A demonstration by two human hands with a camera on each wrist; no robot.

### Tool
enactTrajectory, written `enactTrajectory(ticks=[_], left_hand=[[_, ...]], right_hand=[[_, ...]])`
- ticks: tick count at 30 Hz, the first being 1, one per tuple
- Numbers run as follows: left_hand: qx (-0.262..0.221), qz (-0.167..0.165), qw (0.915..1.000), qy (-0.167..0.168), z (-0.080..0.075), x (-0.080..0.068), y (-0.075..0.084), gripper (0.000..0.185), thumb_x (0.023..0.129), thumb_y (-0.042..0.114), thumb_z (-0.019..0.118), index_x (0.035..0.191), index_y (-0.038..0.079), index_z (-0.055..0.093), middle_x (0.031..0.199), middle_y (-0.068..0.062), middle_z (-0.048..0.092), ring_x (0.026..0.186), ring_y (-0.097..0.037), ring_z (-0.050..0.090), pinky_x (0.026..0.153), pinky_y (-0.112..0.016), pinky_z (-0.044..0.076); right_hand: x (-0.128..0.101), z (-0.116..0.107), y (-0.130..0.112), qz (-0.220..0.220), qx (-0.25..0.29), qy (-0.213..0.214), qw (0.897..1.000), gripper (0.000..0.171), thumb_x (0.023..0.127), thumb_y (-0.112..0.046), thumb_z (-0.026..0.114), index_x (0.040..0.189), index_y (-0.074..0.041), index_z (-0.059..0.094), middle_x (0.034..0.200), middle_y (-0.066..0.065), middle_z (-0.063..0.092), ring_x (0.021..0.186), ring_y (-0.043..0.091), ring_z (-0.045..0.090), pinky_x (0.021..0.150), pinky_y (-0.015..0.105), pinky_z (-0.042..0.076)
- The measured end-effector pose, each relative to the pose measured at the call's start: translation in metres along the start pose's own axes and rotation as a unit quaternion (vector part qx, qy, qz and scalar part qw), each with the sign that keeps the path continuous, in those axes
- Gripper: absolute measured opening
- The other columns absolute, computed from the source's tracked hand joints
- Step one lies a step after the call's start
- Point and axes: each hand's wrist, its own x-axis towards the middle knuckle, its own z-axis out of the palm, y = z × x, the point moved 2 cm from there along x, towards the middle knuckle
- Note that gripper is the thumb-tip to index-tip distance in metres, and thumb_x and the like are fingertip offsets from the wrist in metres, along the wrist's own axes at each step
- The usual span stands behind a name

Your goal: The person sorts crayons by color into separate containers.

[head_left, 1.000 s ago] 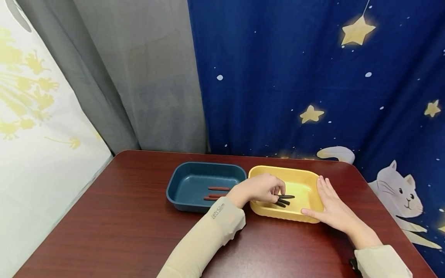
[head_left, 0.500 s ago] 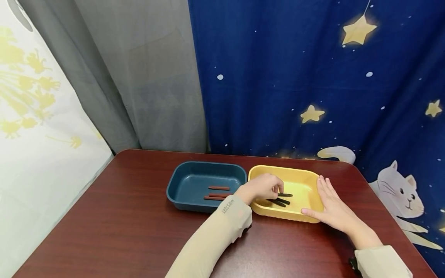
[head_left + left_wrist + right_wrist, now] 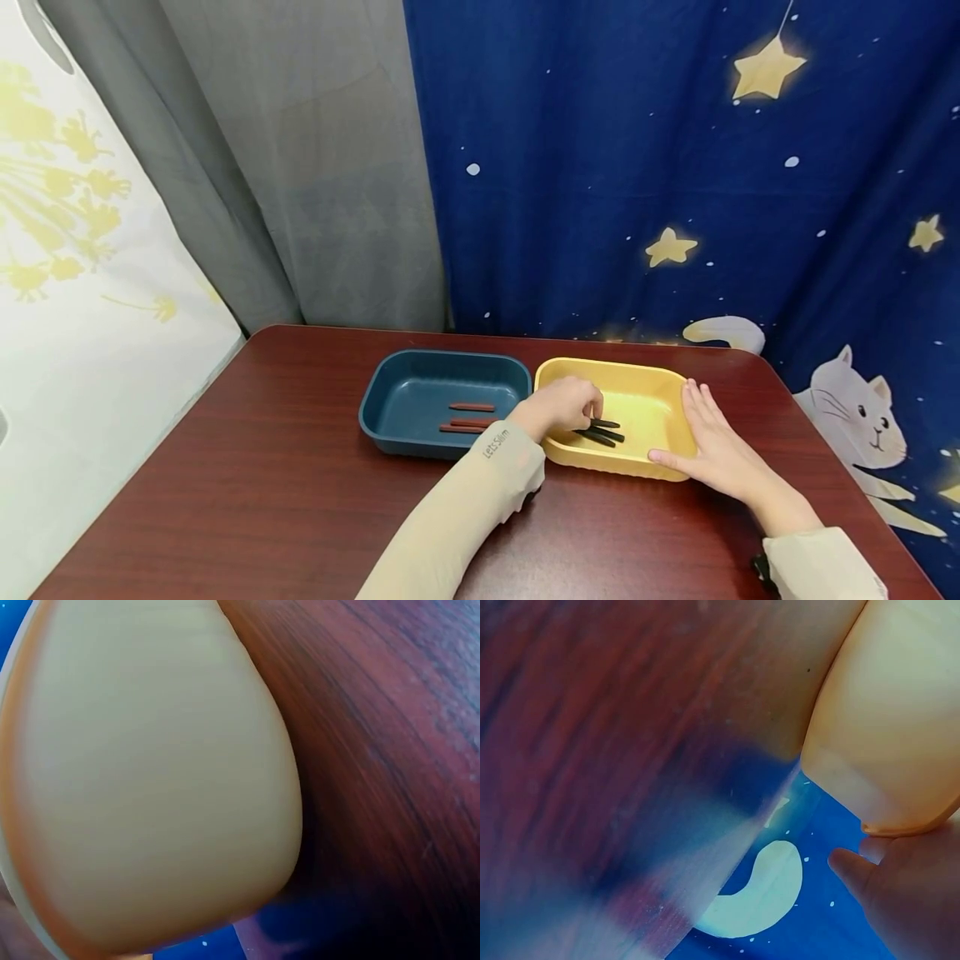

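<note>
My right hand [image 3: 723, 454] lies flat and open-fingered against the yellow rectangular plastic tray [image 3: 654, 404] on the dark red wooden worktop [image 3: 262, 500]. My left hand [image 3: 564, 406], fingers curled, pinches black sticks [image 3: 604, 432] inside it. Beyond sits the dark blue plastic tray [image 3: 420, 387].

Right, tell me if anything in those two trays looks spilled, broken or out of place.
Nothing stands out. The red sticks lie in the blue tray, the black sticks in the yellow tray, and both trays sit upright side by side.
</note>
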Motion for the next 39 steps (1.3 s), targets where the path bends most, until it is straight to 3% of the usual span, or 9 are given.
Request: enactTrajectory(ticks=[17,25,29,33,36,39], left_hand=[[-0.006,-0.011,0.9999,-0.005,0.003,-0.001,-0.002,0.011,0.089,0.008,0.067,0.089,0.019,0.071,0.077,0.011,0.062,0.076,-0.005,0.055,0.068,-0.015,0.043],[0.001,0.005,1.0000,-0.006,-0.013,-0.013,0.010,0.014,0.093,0.013,0.063,0.104,0.015,0.073,0.090,0.006,0.067,0.083,-0.008,0.058,0.074,-0.016,0.045],[0.013,0.036,0.9991,0.015,-0.029,-0.027,0.014,0.018,0.094,0.015,0.062,0.109,0.013,0.073,0.102,0.003,0.071,0.091,-0.011,0.062,0.079,-0.017,0.049],[0.007,0.055,0.9967,0.059,-0.043,-0.050,0.005,0.020,0.097,0.020,0.062,0.112,0.012,0.072,0.112,0.001,0.071,0.102,-0.015,0.065,0.089,-0.022,0.051],[0.004,0.050,0.9947,0.090,-0.050,-0.077,-0.004,0.027,0.097,0.027,0.063,0.117,0.010,0.070,0.118,-0.002,0.068,0.109,-0.019,0.063,0.096,-0.029,0.051],[0.008,0.039,0.9911,0.127,-0.054,-0.113,-0.016,0.038,0.095,0.037,0.066,0.123,0.010,0.067,0.122,-0.003,0.066,0.113,-0.019,0.060,0.099,-0.032,0.050]], right_hand=[[0.001,0.004,0.001,0.008,0.001,-0.003,1.000,0.118,0.083,-0.054,0.072,0.154,0.012,0.006,0.163,0.032,0.001,0.153,0.045,-0.006,0.123,0.058,0.004],[-0.002,0.002,0.003,0.005,0.000,0.000,1.000,0.117,0.084,-0.054,0.072,0.154,0.012,0.006,0.163,0.032,0.001,0.153,0.045,-0.006,0.125,0.051,-0.002],[-0.002,0.001,0.003,0.005,0.001,-0.001,1.000,0.117,0.084,-0.054,0.072,0.154,0.012,0.005,0.163,0.031,0.001,0.153,0.044,-0.006,0.125,0.049,-0.002],[-0.001,0.001,0.001,0.005,0.002,0.000,1.000,0.117,0.084,-0.054,0.072,0.154,0.012,0.005,0.163,0.031,0.001,0.153,0.044,-0.006,0.125,0.051,-0.001],[-0.003,0.001,0.002,0.008,0.004,-0.003,1.000,0.118,0.084,-0.055,0.071,0.155,0.011,0.004,0.163,0.031,0.000,0.153,0.044,-0.007,0.124,0.053,-0.002],[-0.005,0.001,0.001,0.004,-0.003,-0.002,1.000,0.116,0.084,-0.055,0.071,0.156,0.009,0.005,0.164,0.029,0.002,0.153,0.044,-0.007,0.121,0.062,0.005]])
